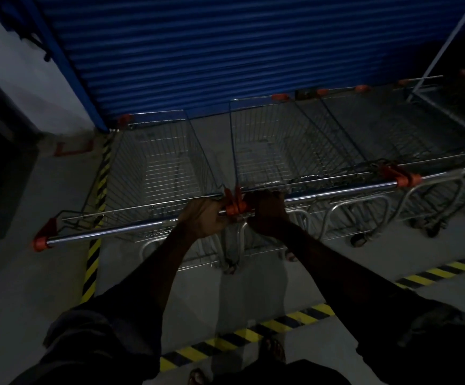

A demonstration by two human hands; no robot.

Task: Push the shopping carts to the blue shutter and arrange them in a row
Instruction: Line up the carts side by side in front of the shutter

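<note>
Two wire shopping carts stand side by side, noses toward the blue shutter [225, 51]. The left cart [159, 162] and the right cart [281, 151] both show bare mesh baskets, nothing inside. The left hand [202, 215] is clenched around the right end of the left cart's chrome handle bar [109, 232]; the right hand [266, 212] is clenched around the left end of the right cart's handle bar [342, 188]. Their orange end caps [235, 204] sit touching between the hands. More carts [392, 129] line up to the right, also along the shutter. A yellow-and-black floor stripe [98, 218] runs under the left cart's left edge; open grey floor [31, 273] lies beyond it.
</note>
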